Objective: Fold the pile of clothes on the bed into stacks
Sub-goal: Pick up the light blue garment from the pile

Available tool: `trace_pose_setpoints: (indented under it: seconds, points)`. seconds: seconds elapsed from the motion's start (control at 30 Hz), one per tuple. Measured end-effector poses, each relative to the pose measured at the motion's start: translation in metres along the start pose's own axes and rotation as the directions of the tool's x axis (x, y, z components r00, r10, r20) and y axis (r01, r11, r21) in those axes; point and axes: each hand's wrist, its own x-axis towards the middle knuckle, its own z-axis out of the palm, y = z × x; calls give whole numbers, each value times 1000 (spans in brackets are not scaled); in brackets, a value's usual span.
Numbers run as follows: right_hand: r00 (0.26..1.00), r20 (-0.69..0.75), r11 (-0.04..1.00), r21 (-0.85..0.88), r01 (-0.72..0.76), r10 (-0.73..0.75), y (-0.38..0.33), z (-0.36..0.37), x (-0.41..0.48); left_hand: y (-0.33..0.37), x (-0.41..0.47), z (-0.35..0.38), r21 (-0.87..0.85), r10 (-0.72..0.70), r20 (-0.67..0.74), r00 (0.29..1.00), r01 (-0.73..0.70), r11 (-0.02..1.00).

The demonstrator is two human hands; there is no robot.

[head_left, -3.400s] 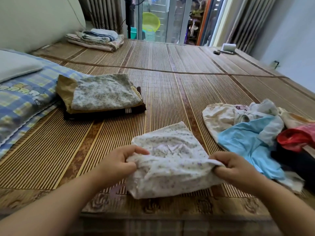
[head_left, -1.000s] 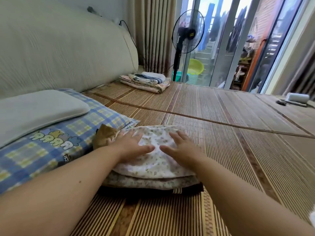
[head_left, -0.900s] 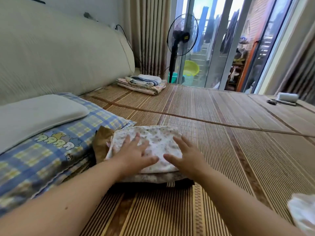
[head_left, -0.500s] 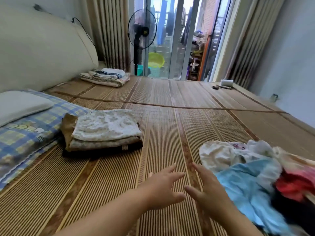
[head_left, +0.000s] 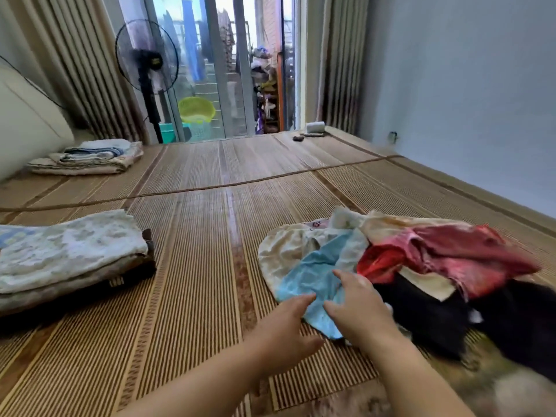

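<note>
Blue garment [head_left: 310, 275] on pile [head_left: 436, 260] edge, under right hand [head_left: 358, 311], beside left hand [head_left: 282, 332], fingers straight

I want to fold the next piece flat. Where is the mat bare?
Bare: the wide strip of mat between the folded stack and the loose pile, and the stretch beyond it toward the towels. Crowded: the right side, under the pile.

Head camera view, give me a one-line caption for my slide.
Left hand and right hand reach for the light blue garment in the unfolded pile, folded stack at left.
</note>
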Motion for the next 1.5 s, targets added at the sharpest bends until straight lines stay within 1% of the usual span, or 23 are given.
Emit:
trace_pose_setpoints:
  seconds: [0.1, 0.2, 0.23, 0.37, 0.43, 0.53, 0.6, 0.67, 0.7, 0.73, 0.8, 0.87, 0.9, 0.93, 0.97, 1.0, 1.07, 1.13, 1.2, 1.27, 1.33, 1.43, 1.5]
  points:
    - [999, -27, 999, 45, -31, 32, 17, -6, 9, 1, 33, 11, 133, 17, 36, 999, -22, 991]
    - [999, -26, 998, 58, 28, -27, 32, -6, 18, -8, 62, 12, 393, -20, 178, 984, -53, 918]
    - [999, -17, 997, 58, 47, -46, 38, -6, 20, -11, 70, 11, 433, -21, 184, 983, -62, 899]
    - [996, 41, 996, 39, 77, -79, 50, -6, 20, -19, 86, 7, 467, 36, 74, 997, -67, 882]
    - [991, 108, 997, -9, 82, -80, 54, -3, 19, -19, 88, 4, 427, 52, 59, 997, -72, 902]
    - [979, 194, 996, -43, 80, -70, 53, 4, 12, -11, 81, -5, 126, 99, -35, 994, -94, 988]
    - [983, 177, 981, -177, 83, -51, 47, 14, 6, -2, 70, -13, -21, 168, -41, 985, -169, 985]
    - [994, 93, 955, -287, 78, -53, 40, 27, 2, 6, 59, -22, 4, 252, -7, 968, -252, 968]
    - [997, 36, 955, -287, 73, -65, 36, 30, 2, 9, 54, -26, 53, 274, 11, 962, -274, 960]
    - [997, -30, 971, -228, 69, -78, 32, 30, 2, 10, 51, -32, 95, 287, 10, 958, -287, 953]
    - [984, -163, 997, 11, 78, -75, 26, 18, 4, 9, 49, -46, 169, 295, -25, 955, -287, 943]
    - [963, -262, 953, 271, 133, -60, 22, -1, 3, 6, 44, -65, 263, 259, -19, 966, -245, 933]
    - [949, -306, 916, 354, 188, -76, 20, -11, 2, 4, 40, -75, 277, 220, 4, 975, -213, 937]
    - [934, -337, 887, 389, 250, -116, 18, -21, -1, 4, 36, -86, 300, 184, 30, 982, -184, 936]
    - [917, -357, 879, 362, 309, -175, 16, -29, -3, 4, 33, -96, 348, 161, 41, 986, -165, 923]
    - [899, -365, 892, 280, 354, -243, 16, -34, -3, 5, 28, -107, 402, 160, 22, 987, -156, 902]
    - [880, -345, 926, 66, 371, -328, 17, -39, -2, 11, 17, -133, 449, 178, -66, 982, -130, 884]
    - [881, -327, 938, -52, 344, -341, 16, -40, 0, 16, 4, -160, 445, 173, -146, 974, -92, 891]
    - [876, -334, 936, -72, 344, -348, 5, -42, -2, 17, -14, -186, 422, 133, -184, 974, -44, 906]
    - [855, -375, 926, -26, 376, -357, -16, -46, -7, 14, -36, -209, 441, 101, -207, 973, 0, 898]
    - [840, -431, 902, 119, 415, -330, -37, -51, -13, 7, -59, -228, 497, 96, -238, 967, 37, 867]
    - [857, -442, 815, 370, 445, -267, -72, -56, -29, -11, -98, -254, 502, 38, -303, 952, 125, 856]
    - [867, -433, 741, 491, 457, -247, -92, -58, -40, -25, -122, -265, 492, -8, -353, 935, 193, 849]
